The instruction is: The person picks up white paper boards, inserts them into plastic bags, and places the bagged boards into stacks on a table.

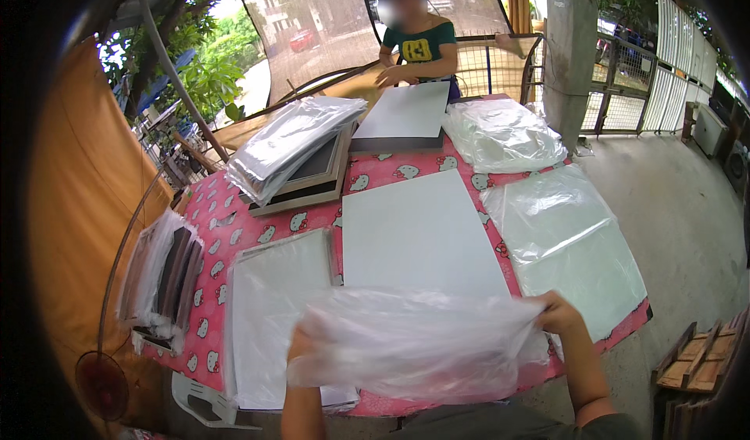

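Over pink table (pixel 213 303), wrinkled see-through plastic (pixel 426 334) hung; right hand (pixel 558 313) pinched its corner, left hand (pixel 305 338) veiled, grip unclear.

From my remote seat I see an open-sided workspace in bright daylight: an orange tarp (pixel 86 167) walls the left, and a see-through mesh screen (pixel 316 26) hangs at the back. To the right I make out a concrete pillar (pixel 574 49), a metal gate (pixel 625 89), white corrugated fencing (pixel 683 46) and grey concrete floor (pixel 680 221). A table in pink patterned cloth (pixel 212 284) fills the middle.
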Tool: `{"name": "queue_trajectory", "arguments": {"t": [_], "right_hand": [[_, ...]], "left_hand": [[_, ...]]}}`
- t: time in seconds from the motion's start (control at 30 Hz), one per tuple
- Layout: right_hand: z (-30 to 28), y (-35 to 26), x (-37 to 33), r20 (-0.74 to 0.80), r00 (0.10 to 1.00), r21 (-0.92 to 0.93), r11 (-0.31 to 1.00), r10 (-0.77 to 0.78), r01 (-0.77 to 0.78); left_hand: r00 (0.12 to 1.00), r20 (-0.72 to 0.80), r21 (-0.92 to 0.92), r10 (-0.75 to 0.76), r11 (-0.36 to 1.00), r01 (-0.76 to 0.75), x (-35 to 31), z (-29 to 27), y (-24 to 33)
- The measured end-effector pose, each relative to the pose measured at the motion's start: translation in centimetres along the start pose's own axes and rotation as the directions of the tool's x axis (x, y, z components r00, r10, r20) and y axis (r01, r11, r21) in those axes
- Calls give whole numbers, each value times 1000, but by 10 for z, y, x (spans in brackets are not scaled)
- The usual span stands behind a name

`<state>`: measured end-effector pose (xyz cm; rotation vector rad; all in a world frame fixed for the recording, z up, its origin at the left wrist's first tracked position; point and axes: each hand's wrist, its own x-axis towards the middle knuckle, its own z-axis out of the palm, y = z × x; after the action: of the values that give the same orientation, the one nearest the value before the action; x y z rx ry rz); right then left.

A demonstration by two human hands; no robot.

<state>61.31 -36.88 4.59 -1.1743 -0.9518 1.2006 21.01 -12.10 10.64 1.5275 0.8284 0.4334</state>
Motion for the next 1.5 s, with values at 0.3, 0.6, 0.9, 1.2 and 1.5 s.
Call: {"name": "queue_trajectory", "arguments": {"t": [0.3, 0.6, 0.9, 1.2, 1.5], "right_hand": [[16, 5, -15, -101, 983, -374, 909, 155, -182], [45, 70, 5, -661, 714, -647, 658, -231, -386], [69, 35, 15, -623, 735, -782, 244, -269, -574], [60, 45, -88, -377, 822, 145, 903, 428, -404], [51, 19, -79, -260, 966, -30, 1000, -8, 1]], "left_hand": [[987, 47, -948, 151, 319, -4, -29, 34, -30], [717, -691, -310, -92, 933, -180, -11, 65, -129], [676, -733, 79, -79, 976, 201, -6, 76, -99], [724, -603, -535, -335, 843, -56, -108, 50, -167], [864, -434, -770, -254, 603, -209, -113, 30, -164]]}}
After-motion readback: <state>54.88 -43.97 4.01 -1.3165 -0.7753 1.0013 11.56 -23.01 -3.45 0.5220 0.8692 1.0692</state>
